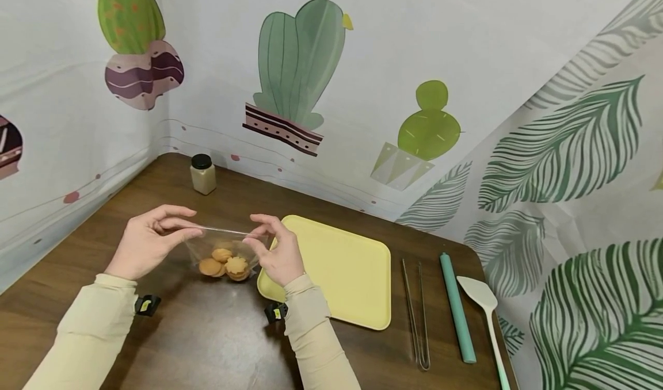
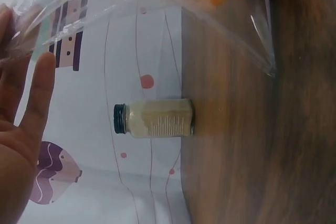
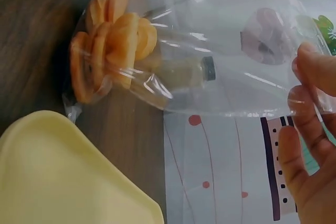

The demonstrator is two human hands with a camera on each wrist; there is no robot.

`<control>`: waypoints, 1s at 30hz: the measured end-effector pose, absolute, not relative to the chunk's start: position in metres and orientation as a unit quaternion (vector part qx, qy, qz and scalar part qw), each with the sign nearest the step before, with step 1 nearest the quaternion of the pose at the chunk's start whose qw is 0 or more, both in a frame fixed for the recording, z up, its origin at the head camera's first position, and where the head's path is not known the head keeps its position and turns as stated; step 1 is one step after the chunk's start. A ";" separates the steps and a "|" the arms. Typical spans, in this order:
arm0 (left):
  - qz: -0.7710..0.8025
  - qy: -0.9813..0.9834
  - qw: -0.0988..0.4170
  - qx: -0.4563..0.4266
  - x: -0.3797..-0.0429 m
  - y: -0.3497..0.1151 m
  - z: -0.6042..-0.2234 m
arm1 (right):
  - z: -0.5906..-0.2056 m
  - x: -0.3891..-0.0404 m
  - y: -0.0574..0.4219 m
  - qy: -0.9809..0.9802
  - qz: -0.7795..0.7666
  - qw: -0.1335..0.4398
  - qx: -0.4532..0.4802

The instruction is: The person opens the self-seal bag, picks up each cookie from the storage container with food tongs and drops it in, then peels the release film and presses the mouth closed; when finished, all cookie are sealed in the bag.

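A clear plastic bag is stretched between the two hands, its top edge pulled taut. My left hand pinches one top corner between thumb and fingers. The opposite corner is pinched by my right hand. Several golden-brown cookies, some with scalloped edges, lie heaped at the bottom of the bag. The right wrist view shows the cookies bunched together, low over the wooden table. Just beyond the right hand lies a yellow tray, its left edge partly covered by that hand and forearm.
A small jar with a black lid and pale contents stands at the back left. Right of the tray lie metal tongs, a teal rod and a white spatula. Patterned cloth hangs behind the wooden table.
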State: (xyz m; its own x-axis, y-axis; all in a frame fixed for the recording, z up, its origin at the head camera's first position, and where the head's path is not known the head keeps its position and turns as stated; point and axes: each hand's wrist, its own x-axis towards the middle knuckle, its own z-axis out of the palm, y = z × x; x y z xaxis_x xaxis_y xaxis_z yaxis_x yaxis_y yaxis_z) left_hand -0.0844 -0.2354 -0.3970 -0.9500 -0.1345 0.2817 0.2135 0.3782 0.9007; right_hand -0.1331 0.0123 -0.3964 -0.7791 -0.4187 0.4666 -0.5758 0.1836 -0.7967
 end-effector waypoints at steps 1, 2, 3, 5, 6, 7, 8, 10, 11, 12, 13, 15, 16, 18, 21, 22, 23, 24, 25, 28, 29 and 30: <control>-0.556 -0.816 0.158 -0.018 -0.084 -0.236 -0.397 | -0.397 -0.133 0.013 -0.763 0.555 0.070 0.324; -0.554 -0.817 0.159 -0.013 -0.084 -0.237 -0.397 | -0.398 -0.133 0.013 -0.762 0.556 0.070 0.325; -0.552 -0.818 0.160 -0.009 -0.083 -0.238 -0.397 | -0.399 -0.133 0.014 -0.762 0.555 0.072 0.326; -0.555 -0.815 0.164 -0.008 -0.082 -0.239 -0.396 | -0.409 -0.138 0.014 -0.762 0.553 0.077 0.328; -0.558 -0.813 0.166 -0.010 -0.083 -0.240 -0.398 | -0.414 -0.140 0.014 -0.762 0.552 0.078 0.330; -0.560 -0.811 0.168 -0.012 -0.081 -0.239 -0.395 | -0.414 -0.140 0.014 -0.764 0.548 0.079 0.333; -0.562 -0.810 0.169 -0.015 -0.080 -0.236 -0.391 | -0.413 -0.140 0.015 -0.770 0.535 0.083 0.336; -0.565 -0.807 0.170 -0.028 -0.076 -0.231 -0.384 | -0.408 -0.139 0.016 -0.793 0.497 0.091 0.340; -0.564 -0.807 0.171 -0.034 -0.075 -0.229 -0.381 | -0.405 -0.138 0.016 -0.807 0.470 0.098 0.343; -0.560 -0.809 0.173 -0.041 -0.074 -0.226 -0.379 | -0.401 -0.136 0.016 -0.822 0.439 0.107 0.347; -0.557 -0.811 0.174 -0.048 -0.074 -0.224 -0.376 | -0.396 -0.135 0.015 -0.837 0.403 0.119 0.351; -0.551 -0.813 0.175 -0.060 -0.073 -0.221 -0.371 | -0.386 -0.133 0.013 -0.857 0.337 0.144 0.363; -0.548 -0.815 0.176 -0.065 -0.073 -0.220 -0.369 | -0.382 -0.132 0.011 -0.861 0.311 0.157 0.371; -0.545 -0.817 0.175 -0.073 -0.073 -0.218 -0.366 | -0.375 -0.131 0.007 -0.864 0.273 0.179 0.385; -0.543 -0.819 0.171 -0.077 -0.074 -0.217 -0.367 | -0.374 -0.130 0.003 -0.861 0.250 0.199 0.395; -0.543 -0.819 0.169 -0.077 -0.075 -0.218 -0.369 | -0.375 -0.130 0.003 -0.861 0.249 0.200 0.395; -0.545 -0.818 0.167 -0.076 -0.076 -0.219 -0.372 | -0.376 -0.130 0.003 -0.862 0.250 0.201 0.392; -0.545 -0.819 0.166 -0.072 -0.077 -0.221 -0.375 | -0.378 -0.130 0.003 -0.861 0.258 0.198 0.390; -0.548 -0.817 0.165 -0.070 -0.078 -0.223 -0.379 | -0.379 -0.130 0.004 -0.860 0.266 0.195 0.389; -0.555 -0.814 0.163 -0.055 -0.082 -0.230 -0.389 | -0.382 -0.131 0.008 -0.858 0.283 0.183 0.387; -0.554 -0.815 0.166 -0.050 -0.082 -0.232 -0.392 | -0.383 -0.132 0.010 -0.859 0.286 0.180 0.386; -0.552 -0.815 0.170 -0.045 -0.082 -0.234 -0.394 | -0.383 -0.132 0.012 -0.859 0.291 0.175 0.384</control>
